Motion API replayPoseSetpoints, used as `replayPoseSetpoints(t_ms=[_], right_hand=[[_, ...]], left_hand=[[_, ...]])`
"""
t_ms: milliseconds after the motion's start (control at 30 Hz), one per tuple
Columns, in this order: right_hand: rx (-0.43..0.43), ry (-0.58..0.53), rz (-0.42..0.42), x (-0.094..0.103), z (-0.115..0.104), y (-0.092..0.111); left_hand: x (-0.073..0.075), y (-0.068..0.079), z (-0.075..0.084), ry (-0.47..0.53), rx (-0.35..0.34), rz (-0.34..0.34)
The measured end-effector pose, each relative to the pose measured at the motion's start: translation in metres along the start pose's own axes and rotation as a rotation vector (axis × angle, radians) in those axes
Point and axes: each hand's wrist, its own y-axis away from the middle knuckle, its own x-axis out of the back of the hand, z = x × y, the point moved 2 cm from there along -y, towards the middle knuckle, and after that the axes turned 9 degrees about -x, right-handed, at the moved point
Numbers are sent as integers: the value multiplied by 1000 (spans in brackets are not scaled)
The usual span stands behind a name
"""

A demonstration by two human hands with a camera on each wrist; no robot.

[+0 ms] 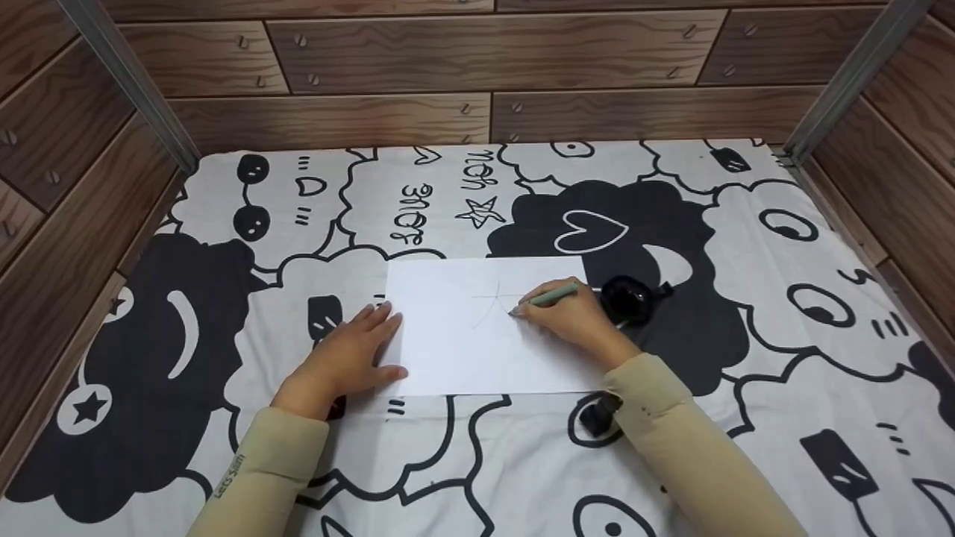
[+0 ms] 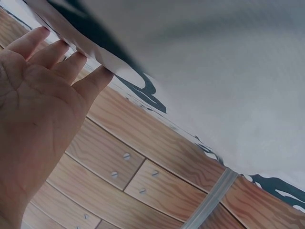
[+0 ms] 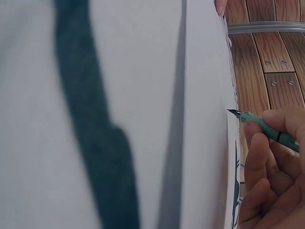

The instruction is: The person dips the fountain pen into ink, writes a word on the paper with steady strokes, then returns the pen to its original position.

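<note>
A white sheet of paper (image 1: 448, 350) lies on the patterned cloth and carries a few thin lines: a cross and slanted strokes below it. My right hand (image 1: 571, 317) pinches a green fountain pen (image 1: 553, 294) between thumb and fingers, its nib at or just over the paper, right of the strokes. In the right wrist view the dark pointed nib shows beyond the fingers of the right hand (image 3: 274, 167). At the sheet's left edge my left hand (image 1: 347, 358) rests with fingers extended and thumb on the paper. The left wrist view shows that hand's palm (image 2: 40, 105).
A glossy black rounded object (image 1: 627, 300) sits just right of the paper, beside the right hand. Another small dark object (image 1: 599, 415) is by the right cuff. Black-and-white cartoon cloth (image 1: 418, 462) covers the surface, with wood-look panels (image 1: 477, 60) and metal posts (image 1: 134, 82) around it.
</note>
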Motion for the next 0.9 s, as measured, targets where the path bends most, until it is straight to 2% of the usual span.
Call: replayPoseSetpoints(t_ms=[200,400,633,900], right_hand=[[19,-10,-18,3,1,5],[-6,19,-15,6,4,8],[27,32,-21,9,6,13],[-6,7,-22,12,10,17]], left_hand=[[0,-1,0,2,7,2],[1,0,1,2,10,6],[1,1,0,5,6,-1],[1,1,0,10,-1,-6]])
